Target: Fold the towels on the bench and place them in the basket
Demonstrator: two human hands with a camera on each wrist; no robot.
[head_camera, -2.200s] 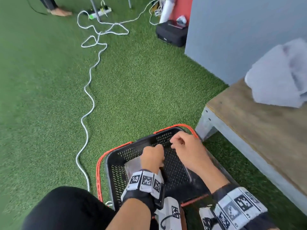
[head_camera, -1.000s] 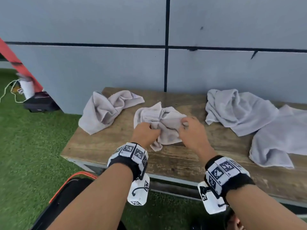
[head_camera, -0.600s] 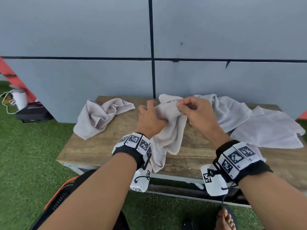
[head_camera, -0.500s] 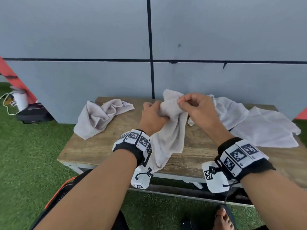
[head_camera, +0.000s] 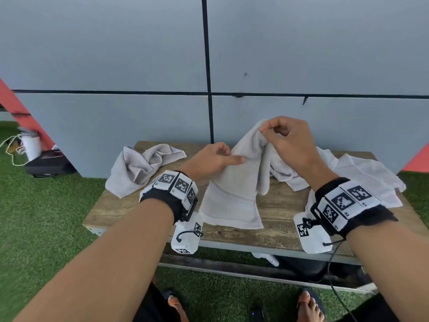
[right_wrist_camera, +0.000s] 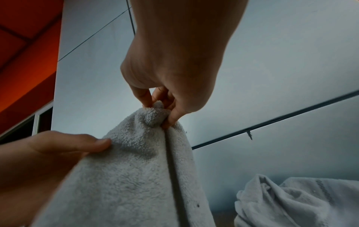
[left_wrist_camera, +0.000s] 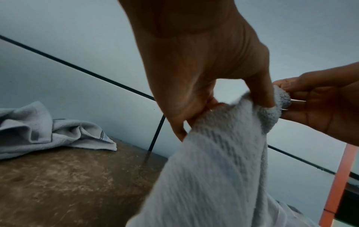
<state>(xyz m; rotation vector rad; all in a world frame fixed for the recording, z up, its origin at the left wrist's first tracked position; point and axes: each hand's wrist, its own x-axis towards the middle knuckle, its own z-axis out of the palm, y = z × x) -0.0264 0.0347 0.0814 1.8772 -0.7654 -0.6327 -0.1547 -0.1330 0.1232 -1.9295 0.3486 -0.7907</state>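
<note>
A light grey towel point(head_camera: 234, 194) hangs over the wooden bench point(head_camera: 281, 205), its lower hem lying on the wood. My right hand point(head_camera: 267, 131) pinches its top corner and holds it up; the pinch shows in the right wrist view point(right_wrist_camera: 161, 112). My left hand point(head_camera: 228, 158) grips the towel's upper edge lower down and to the left, thumb and fingers curled on the cloth point(left_wrist_camera: 213, 106). The towel point(left_wrist_camera: 219, 169) drops from both hands. The basket is out of view.
A crumpled towel point(head_camera: 141, 168) lies at the bench's left end, and more towels point(head_camera: 362, 177) are heaped at the right end. A grey panelled wall point(head_camera: 139, 54) stands right behind the bench. Artificial grass point(head_camera: 41, 217) surrounds it. My feet point(head_camera: 308, 307) are below.
Both hands left the basket and picked a towel up from the bench's middle. Over the last half second my right hand raised its corner higher and the towel hangs longer.
</note>
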